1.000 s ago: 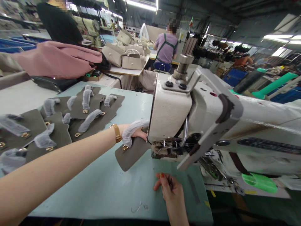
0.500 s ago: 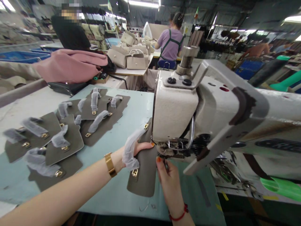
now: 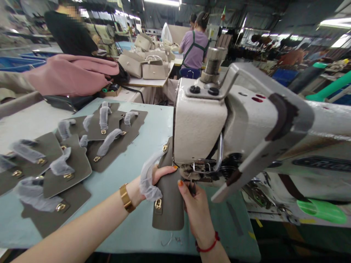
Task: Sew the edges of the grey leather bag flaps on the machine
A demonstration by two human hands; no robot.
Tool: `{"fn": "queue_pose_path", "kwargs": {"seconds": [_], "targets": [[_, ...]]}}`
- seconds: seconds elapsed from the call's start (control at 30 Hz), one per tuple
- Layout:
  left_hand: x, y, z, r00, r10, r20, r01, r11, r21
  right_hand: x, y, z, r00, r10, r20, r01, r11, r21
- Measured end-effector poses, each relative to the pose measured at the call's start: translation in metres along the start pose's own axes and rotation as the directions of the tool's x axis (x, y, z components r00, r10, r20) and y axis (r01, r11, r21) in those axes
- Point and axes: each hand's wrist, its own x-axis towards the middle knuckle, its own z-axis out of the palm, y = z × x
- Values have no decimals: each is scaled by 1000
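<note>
Now that my R hand has come up to the grey panel's 3 o'clock edge, the piece is prob. steadier; L hand grips it approx. 7 o'clock from the machine head. Can't tell if R's gripping too.

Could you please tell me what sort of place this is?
Probably a handbag-sewing workshop: a sewing machine stands close by, grey panels with wrapped handles lie spread out nearby, and beige handbags are piled farther back.
</note>
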Motion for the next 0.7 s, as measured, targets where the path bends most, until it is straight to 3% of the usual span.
{"fn": "queue_pose_path", "kwargs": {"seconds": [0.13,0.37,0.7], "targets": [[-4,9,3,993,-110,34,111,993,-24,0,-4,0,999,30,18,-31,999,39],[-6,12,7,990,-137,40,137,991,1,-2,-4,0,993,108,45,-112,986,121],[-4,10,9,977,-210,-37,208,976,-67,0,3,0,998,52,30,-54,997,64]]}}
